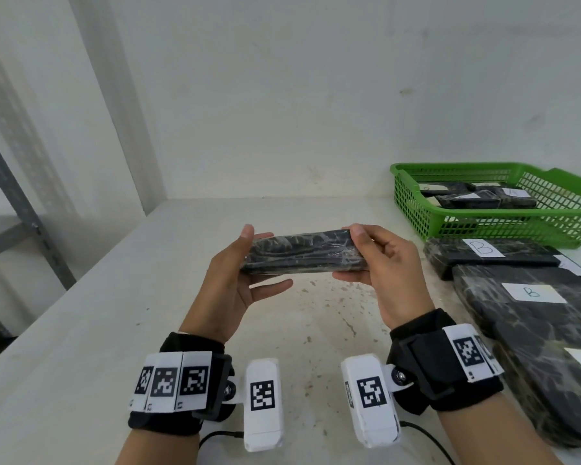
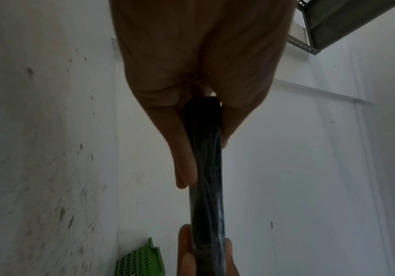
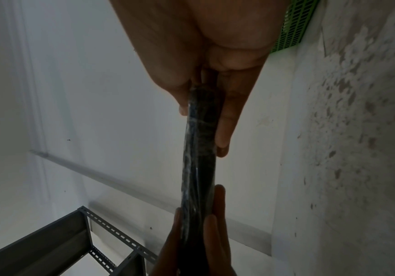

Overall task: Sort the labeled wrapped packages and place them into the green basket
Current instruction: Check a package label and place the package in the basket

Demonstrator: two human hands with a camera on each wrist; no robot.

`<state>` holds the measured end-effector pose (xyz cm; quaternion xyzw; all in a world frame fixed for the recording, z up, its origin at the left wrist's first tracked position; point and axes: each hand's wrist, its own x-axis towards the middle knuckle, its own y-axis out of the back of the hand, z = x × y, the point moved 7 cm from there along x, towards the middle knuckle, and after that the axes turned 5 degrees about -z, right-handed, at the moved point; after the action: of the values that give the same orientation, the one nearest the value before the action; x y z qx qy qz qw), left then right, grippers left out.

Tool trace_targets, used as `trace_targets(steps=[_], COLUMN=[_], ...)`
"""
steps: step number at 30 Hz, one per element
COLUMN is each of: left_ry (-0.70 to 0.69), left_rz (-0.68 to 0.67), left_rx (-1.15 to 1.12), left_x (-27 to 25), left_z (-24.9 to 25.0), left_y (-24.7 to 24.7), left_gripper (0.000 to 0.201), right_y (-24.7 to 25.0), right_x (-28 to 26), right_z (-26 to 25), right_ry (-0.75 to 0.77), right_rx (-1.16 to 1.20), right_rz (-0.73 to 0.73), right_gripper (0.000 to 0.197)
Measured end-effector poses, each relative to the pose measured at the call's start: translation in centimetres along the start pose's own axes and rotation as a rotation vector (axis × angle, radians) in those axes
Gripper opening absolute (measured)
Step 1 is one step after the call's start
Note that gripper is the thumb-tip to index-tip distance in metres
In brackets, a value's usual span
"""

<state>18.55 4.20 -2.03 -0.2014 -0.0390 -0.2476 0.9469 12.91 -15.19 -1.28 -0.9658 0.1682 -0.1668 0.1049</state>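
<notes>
The right hand (image 3: 215, 56) comes down from the top and grips one end of a dark plastic-wrapped package (image 3: 199, 158), thumb on one face and fingers (image 3: 224, 130) flat along the other. The package runs edge-on down the middle. At the bottom the left hand (image 3: 191, 252) holds its far end. A green basket (image 3: 295, 28) shows at upper right, beside a speckled surface (image 3: 356, 149). A grey metal shelf frame (image 3: 61, 242) sits at lower left, against a white wall (image 3: 85, 84).
</notes>
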Motion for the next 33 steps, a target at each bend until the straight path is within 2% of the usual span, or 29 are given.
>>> trace_targets(steps=[1, 5, 8, 12, 14, 16, 19, 22, 23, 27, 30, 33], left_ry=[-0.016, -0.100, -0.100, -0.088, -0.064, -0.065, -0.070, -0.068, -0.067, -0.040, -0.053, -0.044], left_rz=[0.014, 0.082, 0.075, 0.068, 0.061, 0.086, 0.136, 0.143, 0.134, 0.099, 0.145, 0.161], left_rx=[0.034, 0.105, 0.132, 0.122, 0.110, 0.137, 0.162, 0.160, 0.152, 0.154, 0.162, 0.181], left_x=[0.0, 0.1, 0.0, -0.3, -0.4, -0.4, -0.3, -0.3, -0.3, -0.6, -0.5, -0.4], left_z=[0.1, 0.3, 0.3, 0.3, 0.2, 0.1, -0.1, 0.0, 0.1, 0.0, -0.1, -0.3], left_y=[0.1, 0.7, 0.5, 0.0, -0.3, -0.2, 0.3, 0.4, 0.3, -0.3, -0.1, 0.1], left_gripper=[0.045, 0.014, 0.014, 0.015, 0.024, 0.020, 0.013, 0.013, 0.015, 0.035, 0.017, 0.012], right_y=[-0.2, -1.0, -1.7, -1.4, -1.2, -1.3, -1.7, -2.2, -2.2, -1.6, -1.6, -1.8], right_x=[0.0, -0.2, -0.5, -0.6, -0.6, -0.6, -0.7, -0.9, -0.8, -0.7, -0.7, -0.7], right_z=[0.1, 0.5, 0.6, 0.4, 0.4, 0.5, 0.7, 0.9, 0.8, 0.6, 0.7, 1.0], right_ry=[-0.013, -0.107, -0.133, -0.062, -0.061, -0.072, -0.117, -0.179, -0.177, -0.095, -0.088, -0.133], right_rx=[-0.004, -0.005, -0.026, -0.071, -0.058, -0.058, -0.074, -0.053, -0.055, -0.123, -0.116, -0.113], right_rz=[-0.013, -0.084, -0.120, -0.066, -0.060, -0.077, -0.112, -0.154, -0.152, -0.086, -0.088, -0.108], right_gripper=[0.016, 0.023, 0.034, 0.010, 0.009, 0.010, 0.013, 0.029, 0.030, 0.013, 0.012, 0.013])
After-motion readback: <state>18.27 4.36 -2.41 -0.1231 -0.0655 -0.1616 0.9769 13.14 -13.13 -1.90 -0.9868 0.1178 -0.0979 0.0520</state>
